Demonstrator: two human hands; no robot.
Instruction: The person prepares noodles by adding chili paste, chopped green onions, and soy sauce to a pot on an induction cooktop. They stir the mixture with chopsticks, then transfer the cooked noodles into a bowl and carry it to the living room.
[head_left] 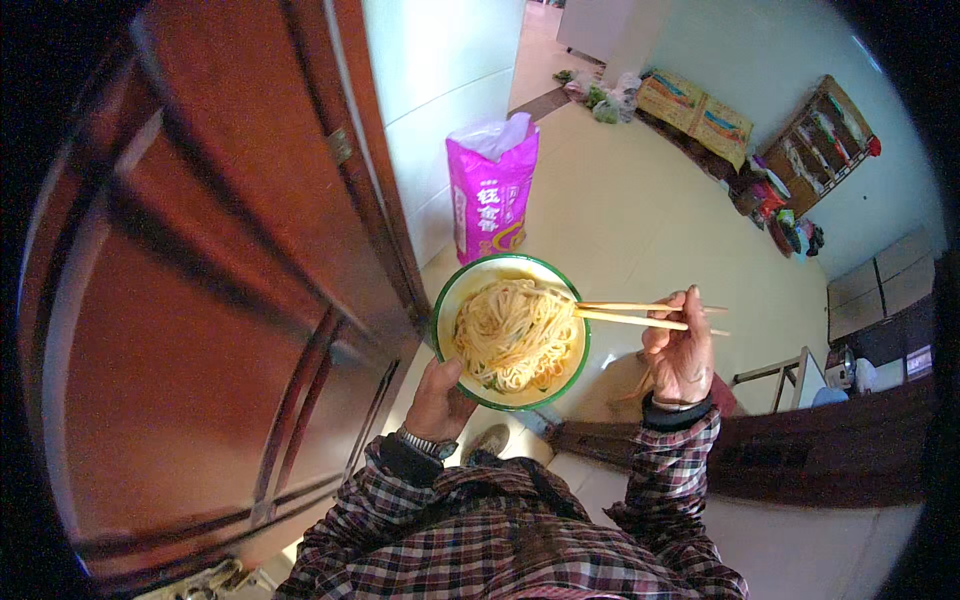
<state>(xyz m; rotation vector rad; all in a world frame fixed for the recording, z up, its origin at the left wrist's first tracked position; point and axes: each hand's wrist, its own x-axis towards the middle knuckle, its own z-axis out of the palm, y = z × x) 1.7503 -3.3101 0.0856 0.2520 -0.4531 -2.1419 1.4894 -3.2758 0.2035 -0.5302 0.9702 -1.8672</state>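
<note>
My left hand [440,402] grips a white bowl with a green rim [556,397] at its near left side, the thumb over the edge. Noodles [515,330] are heaped inside it, with bits of green and some sauce. In my right hand [684,350], to the right of the bowl, is a pair of wooden chopsticks [625,313]. Their tips reach over the bowl's right rim and touch the noodles. The fingers of my left hand under the bowl are hidden.
A brown wooden door [220,280] stands close on my left. Beyond the bowl, a purple bag [490,190] stands upright by the wall. Cardboard [693,115], a wooden rack [822,145] and plastic bags [605,100] line the far wall. At right is a dark wooden door edge [800,455].
</note>
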